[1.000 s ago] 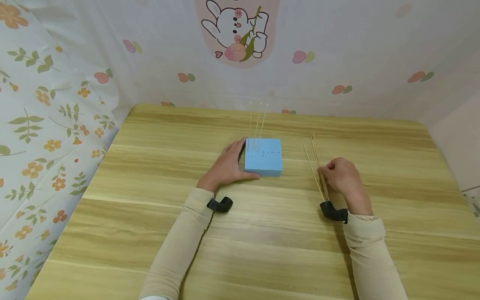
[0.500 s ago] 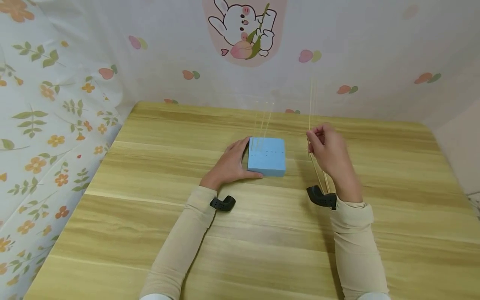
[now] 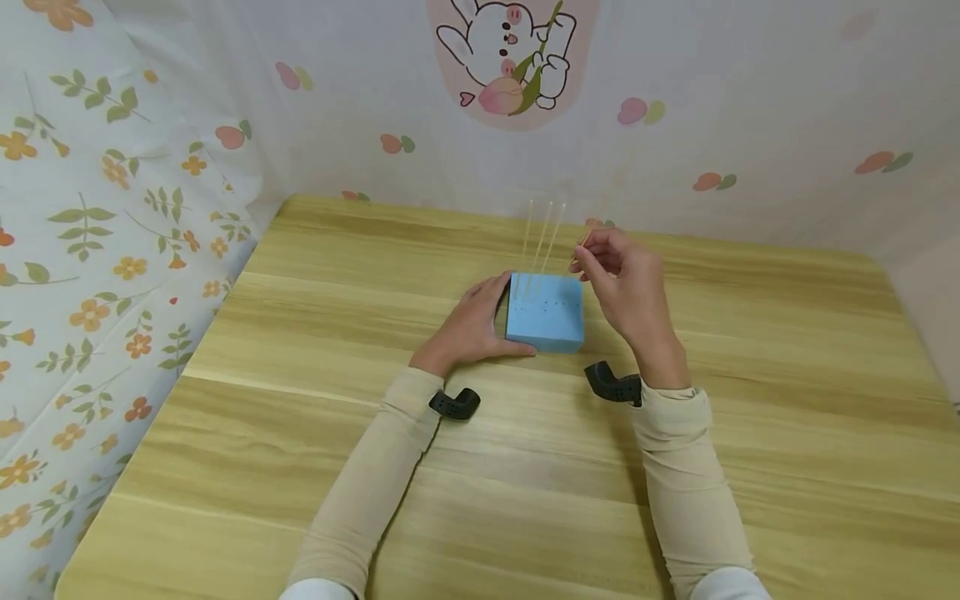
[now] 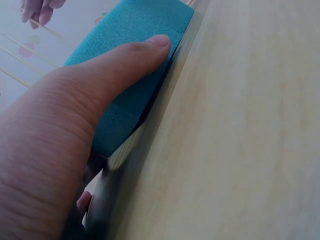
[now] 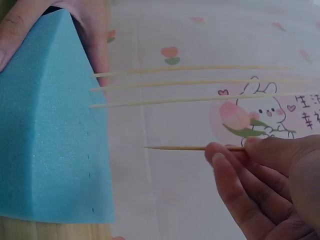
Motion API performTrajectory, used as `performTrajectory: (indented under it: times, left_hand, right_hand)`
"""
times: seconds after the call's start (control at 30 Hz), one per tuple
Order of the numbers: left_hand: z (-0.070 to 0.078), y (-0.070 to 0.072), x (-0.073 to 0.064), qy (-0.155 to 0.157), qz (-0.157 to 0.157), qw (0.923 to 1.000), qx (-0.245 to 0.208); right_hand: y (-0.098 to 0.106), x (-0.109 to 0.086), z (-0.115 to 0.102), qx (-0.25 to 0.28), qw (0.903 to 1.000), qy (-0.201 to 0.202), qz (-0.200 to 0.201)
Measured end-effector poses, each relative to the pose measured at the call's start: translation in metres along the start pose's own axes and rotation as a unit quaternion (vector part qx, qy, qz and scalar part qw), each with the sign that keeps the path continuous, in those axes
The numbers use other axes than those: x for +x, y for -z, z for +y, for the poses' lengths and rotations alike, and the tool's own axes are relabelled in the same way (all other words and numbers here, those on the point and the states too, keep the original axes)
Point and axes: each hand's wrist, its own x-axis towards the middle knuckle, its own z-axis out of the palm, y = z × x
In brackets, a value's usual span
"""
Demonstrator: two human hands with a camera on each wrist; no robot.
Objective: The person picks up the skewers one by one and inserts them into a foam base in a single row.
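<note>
A light-blue foam block (image 3: 546,312) sits on the table, with a row of small holes in its top. Three thin wooden skewers (image 5: 195,68) stand in it near its left end. My left hand (image 3: 468,329) holds the block from the left, its thumb along the front face and its fingers round the far corner. Just right of the block, my right hand (image 3: 626,283) is raised and pinches a wooden skewer (image 5: 175,148) between thumb and fingers. In the right wrist view, that skewer's sharp tip points at the holed face and is apart from it.
The wood-grain table (image 3: 480,500) reaches a patterned cloth (image 3: 360,75) at the back and left. Black wrist-worn pieces (image 3: 454,405) stick out from both sleeves. The loose skewers seen earlier on the right do not show behind my right arm.
My right hand has lifted a skewer from beside the loose ones on the right and carried it left, close to the block. The left hand keeps its hold; the head view has shifted slightly.
</note>
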Motion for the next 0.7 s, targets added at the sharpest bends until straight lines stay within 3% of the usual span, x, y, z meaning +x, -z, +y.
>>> performTrajectory:
  times: [0.3,0.53,0.7]
  left_hand:
    - [0.0013,0.0017,0.0006,0.006,-0.004,1.0000,-0.002]
    - [0.0019,0.0016,0.0005,0.007,-0.007,1.0000,-0.001]
    - [0.0028,0.0017,0.0000,0.007,-0.010,0.9999,0.000]
  right_hand:
    - [-0.0054,-0.0010,0.0020,-0.042,0.9961,0.006,-0.077]
    - [-0.0075,-0.0023,0.0031,-0.056,0.9937,0.010,-0.097]
    - [-0.0090,-0.0037,0.0042,-0.057,0.9921,-0.009,-0.111]
